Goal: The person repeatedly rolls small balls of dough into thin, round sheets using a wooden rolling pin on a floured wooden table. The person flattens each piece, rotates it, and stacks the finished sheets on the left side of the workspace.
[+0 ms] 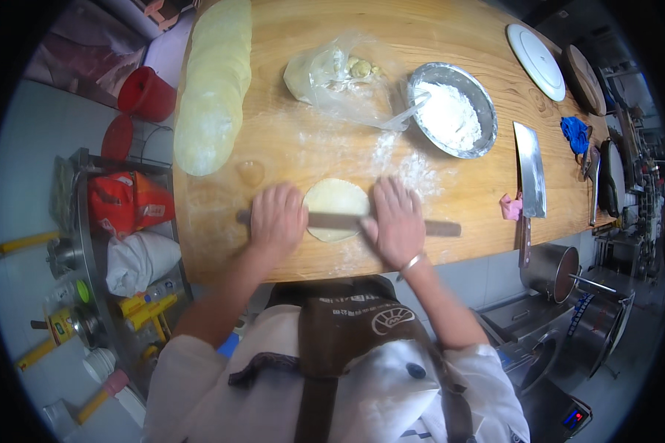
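A thin wooden rolling pin point(338, 221) lies across a round, flat disc of dough point(337, 194) near the front edge of the wooden table. Over its left part rests my left hand point(279, 215), fingers stretched forward. My right hand point(397, 219) presses on its right part, with a bangle on that wrist. Both pin ends stick out past my hands. Ahead, a clear plastic bag point(332, 83) holds pieces of dough point(361, 67). Beside the bag, a metal bowl point(490, 119) contains white flour point(449, 116). At the left edge lies a long overlapping row of dough rounds point(213, 94).
A cleaver point(531, 171) lies at the right, its handle over the table edge, with a pink cloth point(511, 206) against it. Farther right are a white plate point(536, 62) and a blue cloth point(574, 134). A metal shelf rack point(83, 221) stands left of the table.
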`<state>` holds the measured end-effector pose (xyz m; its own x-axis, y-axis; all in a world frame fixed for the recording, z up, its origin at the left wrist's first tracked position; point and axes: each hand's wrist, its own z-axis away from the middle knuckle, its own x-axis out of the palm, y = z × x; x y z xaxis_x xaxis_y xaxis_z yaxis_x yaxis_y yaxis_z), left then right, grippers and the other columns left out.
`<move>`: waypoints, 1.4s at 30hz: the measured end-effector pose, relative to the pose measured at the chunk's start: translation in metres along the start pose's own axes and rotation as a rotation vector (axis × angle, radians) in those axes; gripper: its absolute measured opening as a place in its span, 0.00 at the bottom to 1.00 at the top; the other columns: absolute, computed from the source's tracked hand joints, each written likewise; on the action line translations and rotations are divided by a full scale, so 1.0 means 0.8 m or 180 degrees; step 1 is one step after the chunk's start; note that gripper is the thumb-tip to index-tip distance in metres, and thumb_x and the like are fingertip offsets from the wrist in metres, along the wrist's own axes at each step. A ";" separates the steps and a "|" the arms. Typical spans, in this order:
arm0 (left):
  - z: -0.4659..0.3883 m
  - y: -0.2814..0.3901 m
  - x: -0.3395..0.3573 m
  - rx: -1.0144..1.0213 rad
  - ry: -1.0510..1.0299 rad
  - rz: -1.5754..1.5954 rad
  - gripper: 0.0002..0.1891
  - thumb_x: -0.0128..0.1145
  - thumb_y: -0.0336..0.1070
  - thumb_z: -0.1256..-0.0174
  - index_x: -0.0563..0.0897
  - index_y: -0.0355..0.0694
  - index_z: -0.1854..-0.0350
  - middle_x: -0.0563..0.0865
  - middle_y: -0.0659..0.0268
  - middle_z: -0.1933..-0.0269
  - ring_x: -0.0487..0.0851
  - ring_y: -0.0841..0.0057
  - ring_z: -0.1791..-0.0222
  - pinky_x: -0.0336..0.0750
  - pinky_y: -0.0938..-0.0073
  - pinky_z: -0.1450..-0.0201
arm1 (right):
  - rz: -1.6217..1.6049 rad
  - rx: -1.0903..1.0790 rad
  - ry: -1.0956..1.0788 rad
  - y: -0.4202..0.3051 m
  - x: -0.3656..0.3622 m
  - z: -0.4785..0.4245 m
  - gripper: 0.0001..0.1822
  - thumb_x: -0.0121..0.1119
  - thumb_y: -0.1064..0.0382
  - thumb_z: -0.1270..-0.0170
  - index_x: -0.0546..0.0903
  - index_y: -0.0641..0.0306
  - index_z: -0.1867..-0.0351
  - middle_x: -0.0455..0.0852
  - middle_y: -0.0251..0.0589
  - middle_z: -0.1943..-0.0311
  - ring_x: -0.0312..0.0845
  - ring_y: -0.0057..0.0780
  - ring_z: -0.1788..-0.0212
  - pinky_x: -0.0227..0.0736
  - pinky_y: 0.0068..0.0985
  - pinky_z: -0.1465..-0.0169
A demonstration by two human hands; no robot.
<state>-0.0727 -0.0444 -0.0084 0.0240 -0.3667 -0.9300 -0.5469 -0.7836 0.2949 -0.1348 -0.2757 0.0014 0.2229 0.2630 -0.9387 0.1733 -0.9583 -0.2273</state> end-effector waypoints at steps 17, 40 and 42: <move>-0.151 -0.028 0.019 0.0336 -0.0075 -0.0061 0.10 0.52 0.35 0.33 0.81 0.37 0.57 0.81 0.56 0.52 0.77 0.60 0.47 0.71 0.61 0.41 | -0.0132 -0.0052 0.0571 0.065 0.027 -0.114 0.18 0.57 0.51 0.36 0.78 0.64 0.56 0.79 0.46 0.58 0.73 0.45 0.53 0.67 0.39 0.50; -0.043 -0.031 0.020 -0.0031 0.0228 -0.0327 0.18 0.52 0.38 0.35 0.78 0.34 0.47 0.77 0.53 0.39 0.71 0.61 0.35 0.60 0.57 0.34 | -0.0115 0.0043 -0.0089 0.009 0.032 -0.041 0.24 0.54 0.57 0.34 0.73 0.69 0.41 0.75 0.54 0.37 0.69 0.48 0.34 0.62 0.44 0.35; -0.040 -0.033 0.018 0.0228 0.0168 -0.0436 0.19 0.51 0.37 0.34 0.77 0.33 0.44 0.77 0.53 0.38 0.71 0.61 0.35 0.60 0.55 0.34 | 0.0064 0.0119 -0.0268 0.003 0.031 -0.036 0.25 0.55 0.56 0.35 0.73 0.66 0.39 0.73 0.52 0.36 0.66 0.47 0.32 0.60 0.43 0.34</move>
<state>-0.0310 -0.0449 -0.0223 0.1453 -0.2861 -0.9471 -0.5938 -0.7909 0.1479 -0.1012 -0.2679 -0.0149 0.1443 0.2347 -0.9613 0.1332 -0.9672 -0.2162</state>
